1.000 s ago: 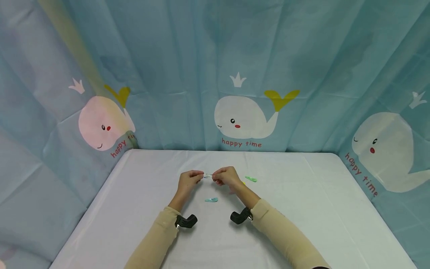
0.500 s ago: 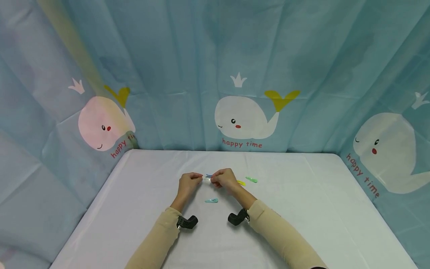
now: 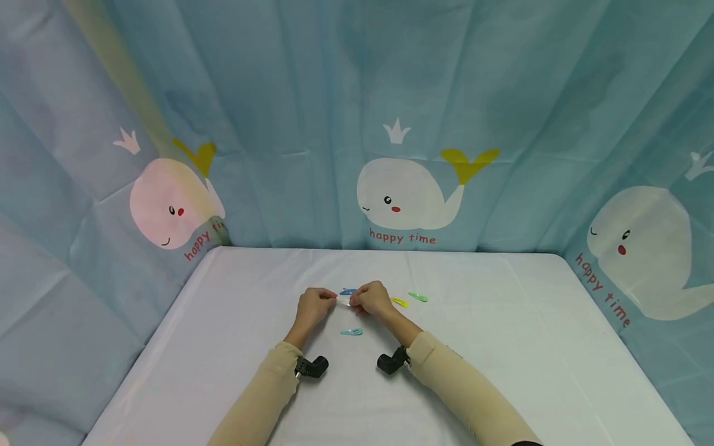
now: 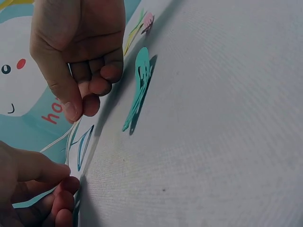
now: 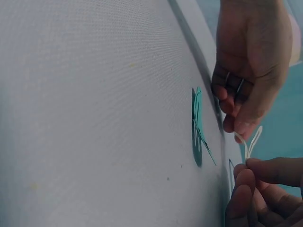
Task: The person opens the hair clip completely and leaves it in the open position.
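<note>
A white snap hair clip (image 3: pixel 343 301) is held between both hands above the table. My right hand (image 3: pixel 372 298) pinches it where its two arms meet. The fingertips of my left hand (image 3: pixel 314 310) pinch one arm at the other end. In the right wrist view the clip's arms (image 5: pixel 256 138) spread apart in a V. Just behind the hands lies a blue hair clip (image 3: pixel 348 291), partly hidden by the right hand. A teal hair clip (image 3: pixel 351 332) rests on the table nearer to me, between the forearms.
Right of my right hand lie a yellow hair clip (image 3: pixel 399 301) and a green hair clip (image 3: pixel 418 297). A pink clip (image 4: pixel 148 21) shows in the left wrist view. Behind the white-covered table (image 3: pixel 474 353) hangs a blue whale-print curtain (image 3: pixel 290 198).
Both hands have come slightly nearer to me with the white clip. The blue clip behind them and the yellow clip beside the right hand have come into view.
</note>
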Demonstrator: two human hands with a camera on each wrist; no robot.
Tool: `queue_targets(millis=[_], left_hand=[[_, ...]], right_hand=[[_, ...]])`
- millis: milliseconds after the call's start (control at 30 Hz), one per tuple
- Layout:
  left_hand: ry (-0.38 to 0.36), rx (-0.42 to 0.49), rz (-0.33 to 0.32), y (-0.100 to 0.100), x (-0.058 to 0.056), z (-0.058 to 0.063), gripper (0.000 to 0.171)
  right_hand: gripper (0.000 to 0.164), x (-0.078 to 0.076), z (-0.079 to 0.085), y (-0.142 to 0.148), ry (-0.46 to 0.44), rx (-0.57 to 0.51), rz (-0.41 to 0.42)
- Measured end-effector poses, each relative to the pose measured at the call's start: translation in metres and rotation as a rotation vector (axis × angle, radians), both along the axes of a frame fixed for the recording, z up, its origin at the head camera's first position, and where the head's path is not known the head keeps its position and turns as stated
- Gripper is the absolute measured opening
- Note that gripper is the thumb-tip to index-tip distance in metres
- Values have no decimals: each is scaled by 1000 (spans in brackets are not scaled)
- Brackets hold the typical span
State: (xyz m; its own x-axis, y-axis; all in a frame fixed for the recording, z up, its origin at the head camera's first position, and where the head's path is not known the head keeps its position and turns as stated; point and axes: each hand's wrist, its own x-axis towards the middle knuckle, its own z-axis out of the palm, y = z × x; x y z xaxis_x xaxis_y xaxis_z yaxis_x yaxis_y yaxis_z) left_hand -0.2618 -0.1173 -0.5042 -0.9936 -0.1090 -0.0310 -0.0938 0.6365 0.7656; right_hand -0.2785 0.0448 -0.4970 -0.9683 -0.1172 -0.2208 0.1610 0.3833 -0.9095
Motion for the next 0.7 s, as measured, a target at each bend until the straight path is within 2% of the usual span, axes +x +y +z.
queue_targets(millis=[300, 467, 700], left_hand=[[19, -91, -48, 1, 1, 0, 9], [31, -120, -49, 0, 2, 1, 9], [60, -107, -66, -3, 9, 6, 9]], right_hand=[[4, 3, 0, -3, 37, 91, 23], [4, 4, 2, -1, 44, 104, 43], [4, 10, 8, 5, 49, 155, 146]])
